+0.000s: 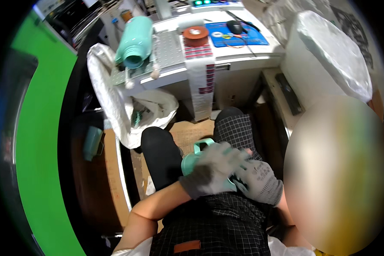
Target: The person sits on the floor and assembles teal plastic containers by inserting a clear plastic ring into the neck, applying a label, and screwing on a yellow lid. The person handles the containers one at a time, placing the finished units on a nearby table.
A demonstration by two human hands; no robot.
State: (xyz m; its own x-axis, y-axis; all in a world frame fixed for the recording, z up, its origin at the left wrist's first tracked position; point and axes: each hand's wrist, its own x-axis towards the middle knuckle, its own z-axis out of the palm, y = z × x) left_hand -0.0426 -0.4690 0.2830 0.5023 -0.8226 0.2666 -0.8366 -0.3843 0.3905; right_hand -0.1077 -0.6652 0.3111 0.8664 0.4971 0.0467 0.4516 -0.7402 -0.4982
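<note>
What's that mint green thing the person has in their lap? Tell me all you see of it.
The mint green cup looks like smooth plastic or coated metal, with a loop handle at its top end. It lies tilted over the person's lap between the knees. The gloved left hand covers most of it, blurred; the gloved right hand grips it from the other side. Its opening is hidden.

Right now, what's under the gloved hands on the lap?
A mint green cup with a handle, resting on the lap. The left hand and right hand cover most of it.

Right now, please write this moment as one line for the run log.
left hand: on teal cup | right hand: gripping cup | cup: in lap | teal bottle: on bench
</note>
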